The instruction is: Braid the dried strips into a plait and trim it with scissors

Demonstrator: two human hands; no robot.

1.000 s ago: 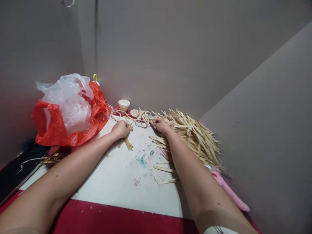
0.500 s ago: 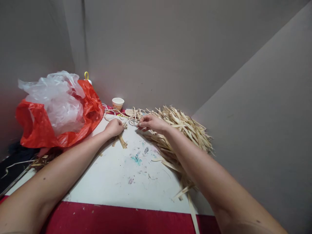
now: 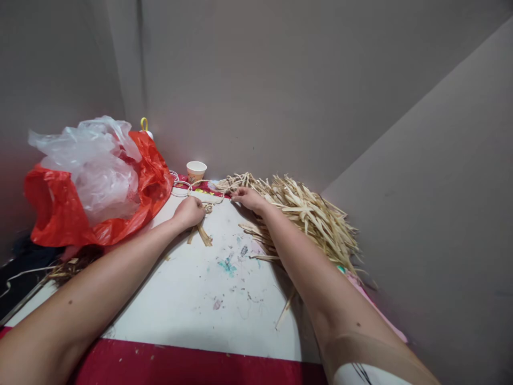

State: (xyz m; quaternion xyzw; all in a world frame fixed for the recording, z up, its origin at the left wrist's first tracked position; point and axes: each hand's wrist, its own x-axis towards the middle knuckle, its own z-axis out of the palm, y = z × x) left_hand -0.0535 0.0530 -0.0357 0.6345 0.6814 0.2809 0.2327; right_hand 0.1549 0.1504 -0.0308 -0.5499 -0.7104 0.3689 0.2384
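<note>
My left hand (image 3: pixel 189 210) is closed on a small bundle of straw strips (image 3: pixel 202 233) whose ends fan out below the fist on the white board (image 3: pixel 200 299). A braided straw cord (image 3: pixel 212 201) runs from that fist to my right hand (image 3: pixel 247 198), which pinches the cord at the edge of a large pile of loose straw strips (image 3: pixel 308 219). More coiled braid (image 3: pixel 236 182) lies just behind the right hand.
A red plastic bag (image 3: pixel 100 203) with a clear bag (image 3: pixel 92 166) on top fills the left side. A paper cup (image 3: pixel 196 171) stands at the back by the grey wall. White wire loops (image 3: pixel 178 187) lie beside it. Pink cloth (image 3: pixel 377 315) shows at the right edge.
My right hand moved back toward the straw pile and slightly farther away, pulling the braid taut. The left hand stayed on its bundle. The camera shifted a little.
</note>
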